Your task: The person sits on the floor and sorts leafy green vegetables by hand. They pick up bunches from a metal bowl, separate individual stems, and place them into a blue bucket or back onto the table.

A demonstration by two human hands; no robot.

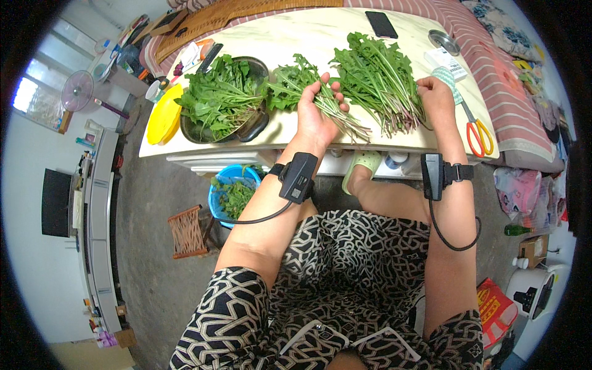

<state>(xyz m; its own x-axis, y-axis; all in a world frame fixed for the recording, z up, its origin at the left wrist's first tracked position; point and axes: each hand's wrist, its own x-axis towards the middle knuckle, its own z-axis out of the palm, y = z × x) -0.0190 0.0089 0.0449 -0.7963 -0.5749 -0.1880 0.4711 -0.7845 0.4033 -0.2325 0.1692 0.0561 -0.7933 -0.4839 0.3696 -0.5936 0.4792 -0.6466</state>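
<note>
My left hand [321,108] holds a bunch of leafy greens [300,81], palm up, with the thin stems hanging out past its fingers to the right. To the right of it a larger heap of the same greens [377,83] lies on the pale table [286,32], stem ends towards me. At the right edge of that heap is my right hand [437,99], its fingertips pinched together; whether they grip a thin stem I cannot tell. On the left, more greens [217,99] fill a dark metal pan [256,122].
Scissors [478,134] with red and yellow handles, a phone [381,24] and a round metal dish [444,42] lie on the table. A yellow plastic basket [165,114] stands left. Below are a blue bucket [213,199] with greens and a folding stool [186,231].
</note>
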